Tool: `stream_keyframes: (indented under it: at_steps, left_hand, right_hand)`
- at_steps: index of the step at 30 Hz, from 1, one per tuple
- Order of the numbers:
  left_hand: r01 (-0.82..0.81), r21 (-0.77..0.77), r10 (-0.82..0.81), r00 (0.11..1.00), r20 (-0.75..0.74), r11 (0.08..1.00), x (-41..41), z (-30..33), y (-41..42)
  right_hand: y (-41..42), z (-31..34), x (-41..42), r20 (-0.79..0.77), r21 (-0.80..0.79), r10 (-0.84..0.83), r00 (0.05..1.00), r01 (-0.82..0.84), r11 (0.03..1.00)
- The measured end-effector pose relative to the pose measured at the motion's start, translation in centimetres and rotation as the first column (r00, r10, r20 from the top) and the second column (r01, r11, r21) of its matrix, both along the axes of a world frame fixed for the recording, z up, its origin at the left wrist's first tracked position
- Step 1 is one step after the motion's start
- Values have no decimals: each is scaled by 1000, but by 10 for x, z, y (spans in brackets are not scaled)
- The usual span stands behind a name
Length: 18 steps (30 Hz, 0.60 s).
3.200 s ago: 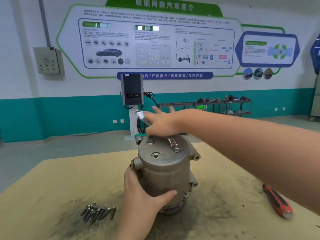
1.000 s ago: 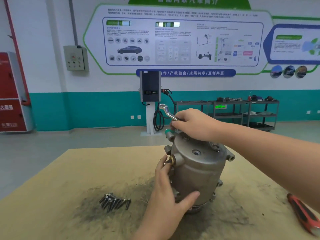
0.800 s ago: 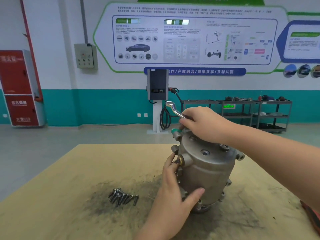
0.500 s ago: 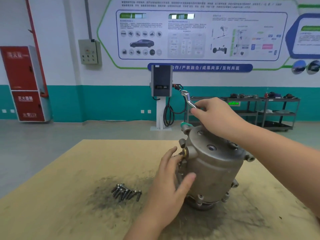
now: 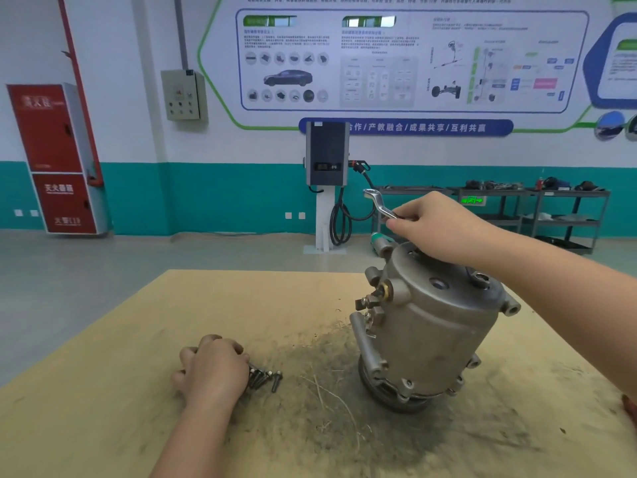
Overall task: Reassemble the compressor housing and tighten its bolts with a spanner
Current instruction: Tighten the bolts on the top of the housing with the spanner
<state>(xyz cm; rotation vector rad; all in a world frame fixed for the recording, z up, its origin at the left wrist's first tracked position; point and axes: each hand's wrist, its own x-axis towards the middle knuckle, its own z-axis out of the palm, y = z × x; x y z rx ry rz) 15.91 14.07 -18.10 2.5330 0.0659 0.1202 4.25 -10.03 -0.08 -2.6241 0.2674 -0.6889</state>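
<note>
**Sitting on the bench, bolts off to the side**

Standing tilted on the grimy table (image 5: 103, 357), the compressor housing (image 5: 431, 326) is topped by the right hand (image 5: 437, 222), which is curled round a spanner (image 5: 379, 205). Over by the loose bolts (image 5: 265, 377), the left hand (image 5: 210, 370) is bunched, fingers curled down; whether anything is pinched can't be told.

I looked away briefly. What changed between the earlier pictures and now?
The left hand let go of the compressor housing and moved left to the loose bolts, fingers curled over them. The right hand still holds the spanner above the housing.
</note>
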Motion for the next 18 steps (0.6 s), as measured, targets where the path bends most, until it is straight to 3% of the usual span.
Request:
stream_keyframes:
  at_steps: [7, 11, 15, 18]
  left_hand:
    - [-24, 34, 21, 997, 72, 999, 3, -1, -4]
    - [-45, 63, 43, 999, 32, 997, 6, -2, -6]
    - [-29, 92, 31, 999, -18, 995, 9, -1, -4]
    - [-16, 84, 19, 999, -29, 996, 10, -4, -5]
  right_hand:
    - [4, 9, -1, -37, 38, 39, 999, -37, 999]
    - [12, 17, -4, -95, 51, 30, 995, -25, 998]
    - [12, 9, -23, -143, -35, -28, 989, 23, 999]
    - [4, -7, -45, -128, 2, -112, 985, 113, 994]
